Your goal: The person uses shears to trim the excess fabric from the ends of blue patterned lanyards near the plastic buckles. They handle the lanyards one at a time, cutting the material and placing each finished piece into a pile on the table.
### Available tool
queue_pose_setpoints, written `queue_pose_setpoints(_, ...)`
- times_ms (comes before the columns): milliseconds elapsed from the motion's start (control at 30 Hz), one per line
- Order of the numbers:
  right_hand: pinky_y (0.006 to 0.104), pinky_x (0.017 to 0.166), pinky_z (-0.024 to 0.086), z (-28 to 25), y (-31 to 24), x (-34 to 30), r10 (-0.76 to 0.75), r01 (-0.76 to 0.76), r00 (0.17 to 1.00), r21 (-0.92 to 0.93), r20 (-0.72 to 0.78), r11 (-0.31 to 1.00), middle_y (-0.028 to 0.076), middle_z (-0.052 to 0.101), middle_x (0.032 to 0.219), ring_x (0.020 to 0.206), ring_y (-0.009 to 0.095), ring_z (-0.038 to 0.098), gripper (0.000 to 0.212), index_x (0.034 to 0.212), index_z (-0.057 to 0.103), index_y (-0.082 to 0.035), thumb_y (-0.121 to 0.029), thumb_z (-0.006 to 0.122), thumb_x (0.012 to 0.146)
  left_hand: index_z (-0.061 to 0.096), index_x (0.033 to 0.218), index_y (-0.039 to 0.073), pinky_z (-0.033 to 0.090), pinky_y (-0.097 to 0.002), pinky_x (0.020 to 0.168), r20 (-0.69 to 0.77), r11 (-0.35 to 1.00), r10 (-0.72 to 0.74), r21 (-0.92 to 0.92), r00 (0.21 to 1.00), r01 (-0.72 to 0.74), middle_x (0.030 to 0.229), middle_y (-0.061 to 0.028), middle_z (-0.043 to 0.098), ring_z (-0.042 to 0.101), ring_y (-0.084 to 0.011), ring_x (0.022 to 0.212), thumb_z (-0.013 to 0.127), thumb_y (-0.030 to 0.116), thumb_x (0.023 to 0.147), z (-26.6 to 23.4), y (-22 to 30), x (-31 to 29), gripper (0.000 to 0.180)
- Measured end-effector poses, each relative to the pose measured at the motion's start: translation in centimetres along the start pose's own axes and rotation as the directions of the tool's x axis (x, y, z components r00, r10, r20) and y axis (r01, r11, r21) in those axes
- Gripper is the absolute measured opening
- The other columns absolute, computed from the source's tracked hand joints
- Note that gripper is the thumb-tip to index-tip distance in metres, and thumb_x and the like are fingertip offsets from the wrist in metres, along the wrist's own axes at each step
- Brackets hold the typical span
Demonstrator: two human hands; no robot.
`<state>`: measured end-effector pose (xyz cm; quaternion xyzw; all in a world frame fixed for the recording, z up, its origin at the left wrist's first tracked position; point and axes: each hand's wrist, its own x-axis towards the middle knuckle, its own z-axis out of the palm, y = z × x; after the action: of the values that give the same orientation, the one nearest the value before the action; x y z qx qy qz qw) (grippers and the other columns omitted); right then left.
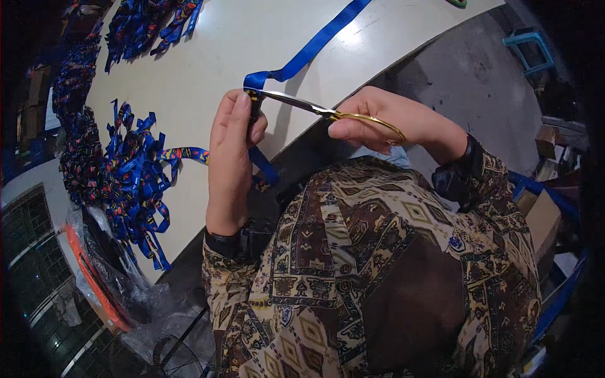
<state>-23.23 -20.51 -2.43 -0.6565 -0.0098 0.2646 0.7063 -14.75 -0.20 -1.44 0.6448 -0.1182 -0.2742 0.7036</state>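
Note:
My left hand (237,126) pinches a blue ribbon (309,53) near a fold. From there the ribbon runs up and right across the white table, and another length hangs below the hand, partly hidden by my wrist. My right hand (372,120) has its fingers through the gold handles of a pair of scissors (315,108). The blades point left and their tips meet the ribbon right at my left fingertips. Whether the blades are parted there is hard to see.
A pile of blue printed ribbon pieces (135,170) lies on the white table (189,69) at the left, with more ribbon bunches (142,28) farther back. A blue stool (529,50) stands on the floor at far right. A plastic-wrapped orange item (94,277) sits at lower left.

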Motion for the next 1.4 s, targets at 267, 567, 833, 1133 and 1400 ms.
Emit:
queue_pose_setpoints(267, 0.0164, 0.035, 0.029, -0.3, 1.1, 0.3, -0.12, 0.107, 0.989, 0.135, 0.088, 0.985, -0.003, 0.042, 0.044, 0.036, 0.003, 0.04, 0.051, 0.063, 0.049, -0.003, -0.049, 0.05, 0.086, 0.048, 0.094, 0.007, 0.022, -0.0196, 0.049, -0.015, 1.0, 0.012, -0.027, 1.0, -0.013, 0.064, 0.0039, 0.035, 0.028, -0.0043, 0.054, 0.044, 0.022, 0.093, 0.8, 0.2, 0.1, 0.015)
queue_pose_setpoints(567, 0.0139, 0.034, 0.026, -0.5, 2.1, 0.3, -0.135, -0.036, 0.942, 0.495, 0.306, 0.868, -0.004, 0.042, 0.045, 0.035, 0.001, 0.038, 0.057, 0.063, 0.047, -0.004, -0.053, 0.035, 0.09, 0.05, 0.099, 0.007, 0.02, -0.0184, 0.048, 0.034, 0.997, 0.031, 0.069, 0.999, -0.034, 0.066, 0.0053, 0.036, 0.027, -0.0028, 0.054, 0.044, 0.02, 0.093, 0.6, 0.1, 0.1, 0.016)
queue_pose_setpoints(833, 0.0143, 0.031, 0.025, -0.7, 1.7, 0.2, -0.173, 0.087, 0.949, 0.309, 0.264, 0.947, -0.004, 0.041, 0.044, 0.032, 0.002, 0.035, 0.048, 0.062, 0.047, -0.004, -0.04, 0.038, 0.092, 0.051, 0.098, 0.007, 0.021, -0.0183, 0.049, -0.006, 0.996, 0.031, 0.088, 1.0, -0.03, 0.065, 0.0052, 0.036, 0.028, -0.0028, 0.055, 0.044, 0.021, 0.093, 1.0, -0.2, 0.3, 0.016)
queue_pose_setpoints(1133, 0.0184, 0.039, 0.028, -0.5, -1.0, 0.9, -0.186, 0.186, 0.962, -0.018, -0.2, 0.982, -0.002, 0.044, 0.05, 0.04, 0.004, 0.04, 0.033, 0.071, 0.055, -0.004, -0.033, 0.052, 0.087, 0.049, 0.093, 0.006, 0.025, -0.0163, 0.053, 0.143, 0.987, -0.145, -0.046, 0.979, 0.152, 0.071, 0.005, 0.038, 0.032, -0.0029, 0.059, 0.041, 0.025, 0.094, -0.2, 0.2, -0.1, 0.021)
queue_pose_setpoints(1400, 0.0205, 0.043, 0.03, 0.7, -1.2, 4.0, -0.178, 0.203, 0.956, 0.085, -0.232, 0.976, -0.003, 0.044, 0.052, 0.047, 0.005, 0.042, 0.028, 0.074, 0.056, -0.007, -0.034, 0.059, 0.083, 0.049, 0.091, 0.006, 0.028, -0.0166, 0.055, 0.233, 0.966, -0.258, 0.091, 0.938, 0.243, 0.078, 0.0024, 0.047, 0.037, -0.0037, 0.061, 0.046, 0.023, 0.092, -0.2, 1.2, -0.2, 0.017)
